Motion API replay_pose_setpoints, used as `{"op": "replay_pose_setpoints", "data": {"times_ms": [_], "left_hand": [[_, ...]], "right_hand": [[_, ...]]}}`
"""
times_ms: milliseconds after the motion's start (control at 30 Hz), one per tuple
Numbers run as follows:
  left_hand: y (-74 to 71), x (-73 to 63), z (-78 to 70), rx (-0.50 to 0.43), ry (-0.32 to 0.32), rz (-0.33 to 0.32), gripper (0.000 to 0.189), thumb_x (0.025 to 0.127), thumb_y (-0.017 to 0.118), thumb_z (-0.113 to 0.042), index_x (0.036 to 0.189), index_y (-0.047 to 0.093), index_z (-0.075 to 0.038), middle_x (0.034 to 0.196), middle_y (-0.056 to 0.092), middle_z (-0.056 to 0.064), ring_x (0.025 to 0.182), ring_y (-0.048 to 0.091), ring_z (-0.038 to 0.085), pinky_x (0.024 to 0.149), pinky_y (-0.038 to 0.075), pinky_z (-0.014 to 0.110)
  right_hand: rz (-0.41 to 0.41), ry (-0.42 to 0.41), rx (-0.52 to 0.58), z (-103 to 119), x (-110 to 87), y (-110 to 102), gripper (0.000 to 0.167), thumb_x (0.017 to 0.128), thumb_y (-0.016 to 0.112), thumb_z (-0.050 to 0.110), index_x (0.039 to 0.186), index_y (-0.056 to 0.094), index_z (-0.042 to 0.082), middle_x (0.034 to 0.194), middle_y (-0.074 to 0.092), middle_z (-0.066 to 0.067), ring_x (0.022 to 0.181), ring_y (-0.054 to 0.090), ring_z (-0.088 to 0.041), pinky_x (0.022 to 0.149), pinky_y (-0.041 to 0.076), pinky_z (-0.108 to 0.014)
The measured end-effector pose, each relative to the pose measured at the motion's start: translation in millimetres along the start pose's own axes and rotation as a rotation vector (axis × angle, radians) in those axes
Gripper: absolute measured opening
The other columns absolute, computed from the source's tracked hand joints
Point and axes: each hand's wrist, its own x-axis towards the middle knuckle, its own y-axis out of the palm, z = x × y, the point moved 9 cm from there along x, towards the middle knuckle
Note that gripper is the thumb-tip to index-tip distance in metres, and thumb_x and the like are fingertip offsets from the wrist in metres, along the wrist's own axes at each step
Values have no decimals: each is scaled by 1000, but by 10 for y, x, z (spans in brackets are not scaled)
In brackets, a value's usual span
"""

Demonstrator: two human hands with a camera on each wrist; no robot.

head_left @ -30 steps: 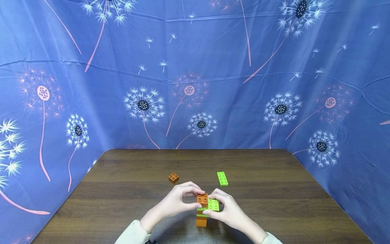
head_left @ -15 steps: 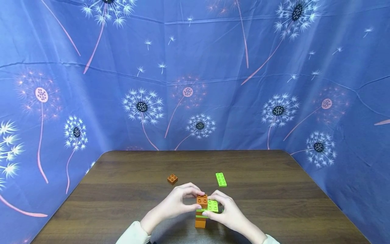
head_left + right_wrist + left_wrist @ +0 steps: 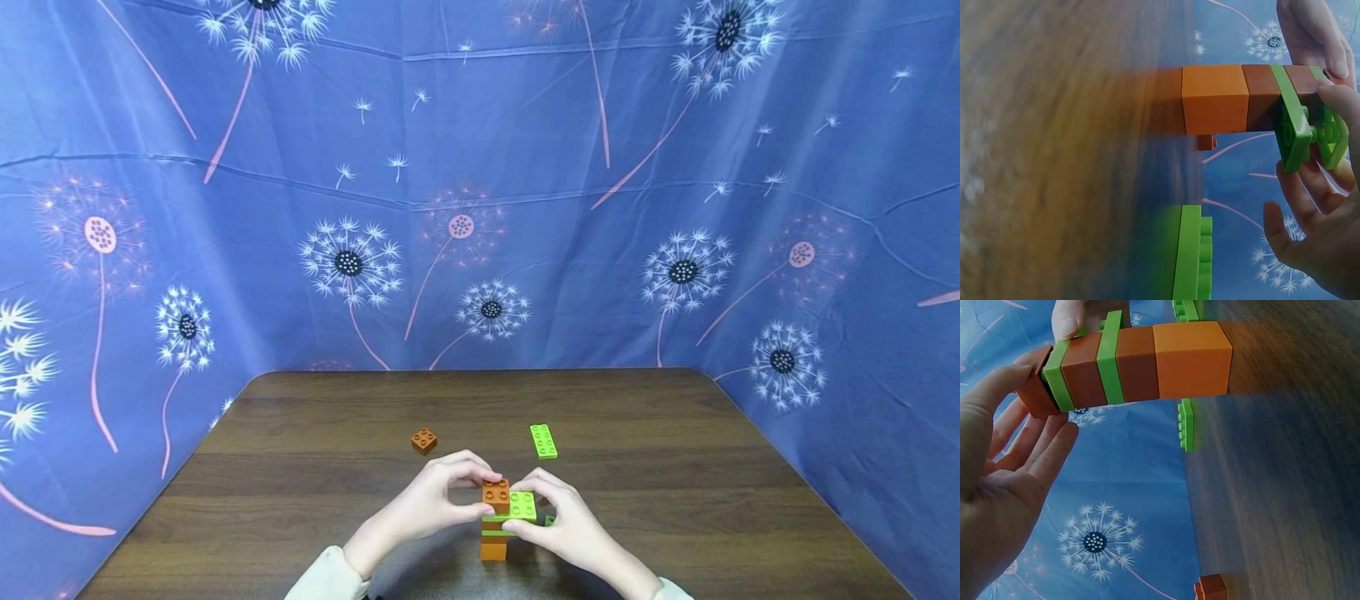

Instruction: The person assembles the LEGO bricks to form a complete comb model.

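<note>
We saw the fingers of the left hand (image 3: 438, 496) pinching the top brown brick (image 3: 497, 497), slightly tilted over one half of the upper green plate (image 3: 523, 506). Those of the right hand (image 3: 564, 517) gripped that plate's overhanging half, apparently bracing it. We judged the orange block (image 3: 492, 552), standing on the bench (image 3: 315, 467), a steady foot for everything above.

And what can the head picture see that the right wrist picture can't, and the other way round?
Only the head view shows the pale sleeves and the four studs on the top brown brick. Only the right wrist view shows studs on the tower's lower green plate. Both show the left hand, the right hand and the orange bottom brick.
</note>
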Motion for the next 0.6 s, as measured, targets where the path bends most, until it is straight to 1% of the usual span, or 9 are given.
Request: {"op": "replay_pose_setpoints", "data": {"times_ms": [167,367,600], "left_hand": [[1,-2,-10,-1,24,2,30,82,71,-11,111,63,-5,105,62,6,96,62,12,88,53,26],[-5,-3,-25,9,42,-31,27,83,71,-14,107,63,-6,102,62,6,94,63,14,85,54,25],[9,12,-39,2,4,-31,25,80,72,-7,103,63,-2,101,63,11,90,64,21,82,56,28]], "right_hand": [[2,-8,13,4,-2,12,27,80,74,29,105,63,24,93,58,12,80,55,-2,64,51,-26],[7,-5,17,9,-1,15,25,81,74,27,103,62,25,91,59,13,77,52,-1,60,49,-27],[8,-2,19,18,6,14,25,81,73,27,103,62,25,91,59,13,75,50,1,57,47,-27]]}}
